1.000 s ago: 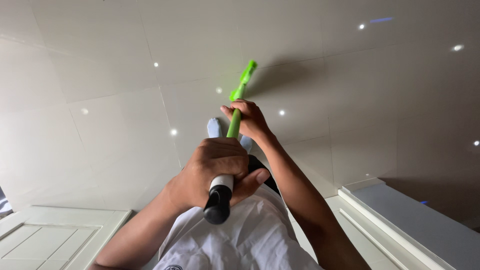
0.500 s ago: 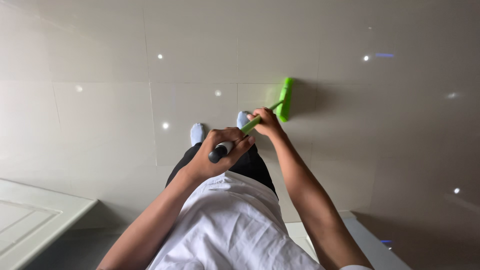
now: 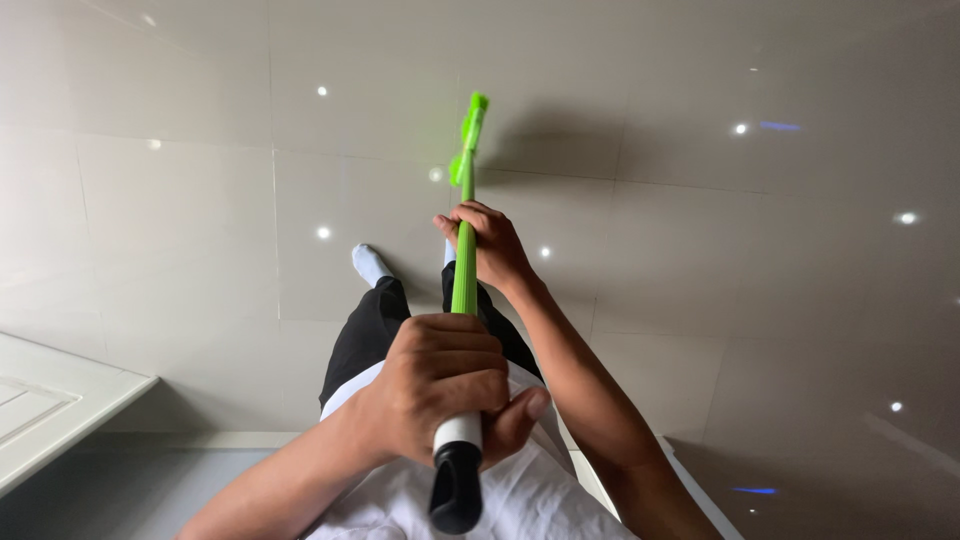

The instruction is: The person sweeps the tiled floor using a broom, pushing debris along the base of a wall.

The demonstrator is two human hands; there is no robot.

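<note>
- Left hand [image 3: 440,385] is wrapped tight around the upper end of a bright green long-handled mop [image 3: 465,260], near its black grip.
- Right hand [image 3: 487,245] is clasped round the shaft lower down.
- Mop head rests on the glossy beige tiled floor [image 3: 700,250].

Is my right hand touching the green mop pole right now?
Touching. The head view shows the right hand with its fingers wrapped around the green pole, no gap visible.
</note>
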